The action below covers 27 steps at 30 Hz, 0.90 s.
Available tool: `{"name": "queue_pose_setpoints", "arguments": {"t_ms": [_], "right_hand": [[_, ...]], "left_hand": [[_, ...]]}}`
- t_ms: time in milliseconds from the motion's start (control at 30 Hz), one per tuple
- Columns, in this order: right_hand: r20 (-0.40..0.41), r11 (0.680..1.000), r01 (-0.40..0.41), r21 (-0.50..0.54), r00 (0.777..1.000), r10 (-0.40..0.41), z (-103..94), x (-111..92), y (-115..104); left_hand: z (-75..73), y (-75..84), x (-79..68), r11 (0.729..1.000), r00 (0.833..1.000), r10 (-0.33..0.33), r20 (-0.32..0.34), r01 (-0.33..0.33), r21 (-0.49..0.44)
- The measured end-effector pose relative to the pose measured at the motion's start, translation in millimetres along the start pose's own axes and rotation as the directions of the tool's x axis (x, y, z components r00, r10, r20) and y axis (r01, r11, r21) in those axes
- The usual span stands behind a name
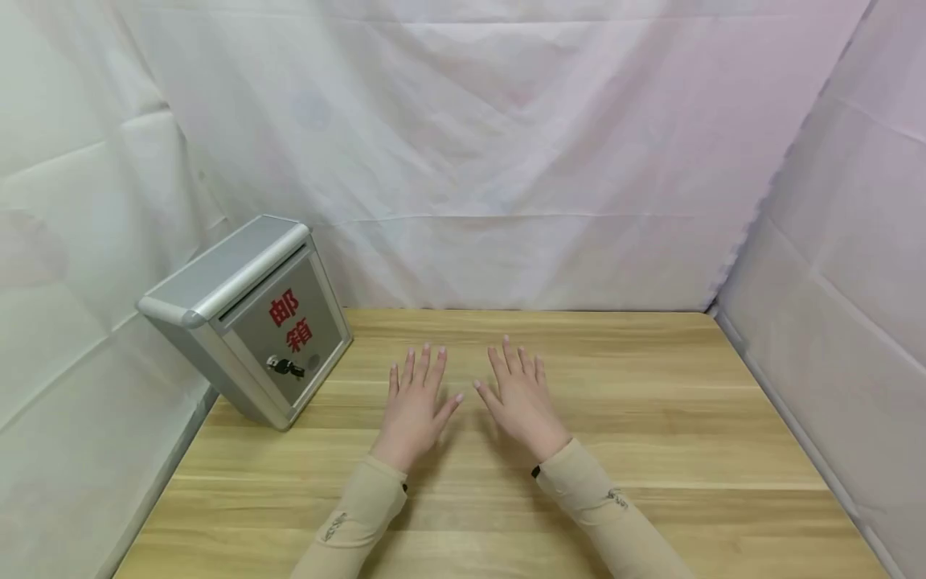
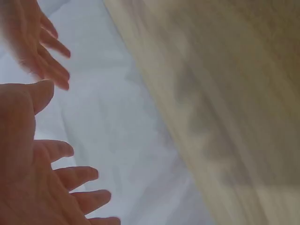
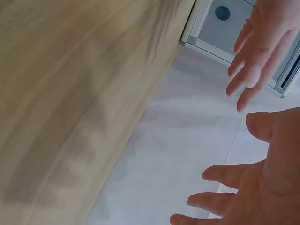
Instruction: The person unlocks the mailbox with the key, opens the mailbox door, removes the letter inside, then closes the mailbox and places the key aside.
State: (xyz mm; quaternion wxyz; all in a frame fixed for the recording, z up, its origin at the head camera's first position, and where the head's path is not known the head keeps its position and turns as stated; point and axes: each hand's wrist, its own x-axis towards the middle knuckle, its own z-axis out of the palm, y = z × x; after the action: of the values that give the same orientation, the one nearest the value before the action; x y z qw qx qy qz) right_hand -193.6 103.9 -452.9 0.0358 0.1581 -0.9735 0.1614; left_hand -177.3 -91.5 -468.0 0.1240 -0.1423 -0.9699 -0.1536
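My left hand (image 1: pixel 409 414) hovers palm down over the wooden table (image 1: pixel 651 386), fingers spread and holding nothing. Beside it, a small gap away, is my right hand (image 1: pixel 524 402), also palm down with spread fingers and nothing in it. Both wrist views show the palms raised above the wood, with finger shadows cast on it. Nearest to the left hand is a grey metal mailbox (image 1: pixel 253 322) with red characters on its front, standing at the table's left side. A key (image 1: pixel 286 367) sits in the lock on its door, and a slot runs along the top of the front.
White cloth (image 1: pixel 506 145) hangs behind the table, with more cloth walls at the left and right sides. The table's back edge (image 1: pixel 521 310) runs along the foot of the rear cloth. In the right wrist view the mailbox's lower corner (image 3: pixel 206 44) shows beyond the left hand.
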Motion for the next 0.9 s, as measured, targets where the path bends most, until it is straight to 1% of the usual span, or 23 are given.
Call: {"name": "queue_pose_setpoints", "arguments": {"t_ms": [67,133,167,200,233,267,300,333,367,433,500,567,667,733,767,800,833,900], "right_hand": [[-0.009,1.000,0.015,0.012,1.000,-0.015,-1.5,4,-1],[-0.045,0.998,0.049,0.033,0.998,-0.048,-2.2,9,-2],[-0.067,0.997,0.067,0.045,0.996,-0.064,-3.3,12,-3],[-0.087,0.995,0.083,0.054,0.993,-0.078,-4.4,15,-5],[-0.105,0.993,0.099,0.067,0.990,-0.092,-5.8,18,-6],[-0.119,0.991,0.113,0.076,0.988,-0.103,-7.5,22,-8],[-0.123,0.989,0.121,0.084,0.986,-0.111,-9.9,25,-10],[-0.119,0.988,0.124,0.091,0.986,-0.112,-12.8,29,-13],[-0.117,0.987,0.127,0.093,0.986,-0.116,-15.9,33,-15],[-0.109,0.986,0.138,0.097,0.986,-0.127,-22.3,41,-21],[-0.100,0.985,0.150,0.083,0.985,-0.142,-29.1,50,-27],[-0.095,0.984,0.169,0.060,0.982,-0.163,-36.2,59,-35],[-0.084,0.977,0.211,0.028,0.975,-0.208,-46.0,72,-48],[-0.080,0.970,0.244,0.009,0.967,-0.243,-52.3,81,-58],[-0.081,0.965,0.264,0.007,0.962,-0.262,-54.8,86,-64],[-0.082,0.960,0.279,0.003,0.957,-0.278,-57.0,91,-69],[-0.085,0.955,0.296,-0.004,0.952,-0.295,-59.1,95,-74],[-0.092,0.946,0.323,-0.006,0.942,-0.322,-61.7,105,-83]], "left_hand": [[-8.5,-0.7,-0.4,1.000,1.000,0.011,-0.024,-0.012,-0.028],[-21.0,-2.2,-0.3,0.998,0.998,0.021,-0.063,-0.025,-0.056],[-28.6,-4.1,-0.1,0.998,0.995,0.034,-0.094,-0.039,-0.056],[-36.8,-6.5,0.4,0.997,0.990,0.046,-0.133,-0.054,-0.058],[-45.8,-9.1,0.8,0.995,0.981,0.057,-0.186,-0.071,-0.068],[-55.8,-12.2,1.3,0.994,0.968,0.068,-0.240,-0.087,-0.068],[-66.3,-15.5,2.1,0.992,0.951,0.078,-0.300,-0.103,-0.067],[-77.1,-19.3,2.8,0.991,0.930,0.091,-0.357,-0.118,-0.056],[-87.4,-23.8,3.6,0.990,0.902,0.105,-0.418,-0.136,-0.045],[-108.6,-32.3,5.3,0.987,0.848,0.122,-0.515,-0.157,-0.025],[-129.0,-41.5,6.8,0.987,0.800,0.130,-0.585,-0.160,0.001],[-147.7,-51.3,7.2,0.988,0.752,0.125,-0.647,-0.152,0.014],[-172.2,-65.4,5.4,0.994,0.686,0.067,-0.725,-0.110,-0.012],[-185.9,-75.6,2.6,0.997,0.654,0.007,-0.757,-0.064,-0.047],[-191.7,-80.9,0.8,0.997,0.643,-0.031,-0.766,-0.031,-0.066],[-197.1,-86.3,-1.1,0.996,0.637,-0.073,-0.768,0.005,-0.090],[-201.4,-92.1,-2.7,0.993,0.626,-0.113,-0.772,0.042,-0.111],[-208.3,-104.2,-5.9,0.982,0.611,-0.191,-0.769,0.112,-0.154]]}}
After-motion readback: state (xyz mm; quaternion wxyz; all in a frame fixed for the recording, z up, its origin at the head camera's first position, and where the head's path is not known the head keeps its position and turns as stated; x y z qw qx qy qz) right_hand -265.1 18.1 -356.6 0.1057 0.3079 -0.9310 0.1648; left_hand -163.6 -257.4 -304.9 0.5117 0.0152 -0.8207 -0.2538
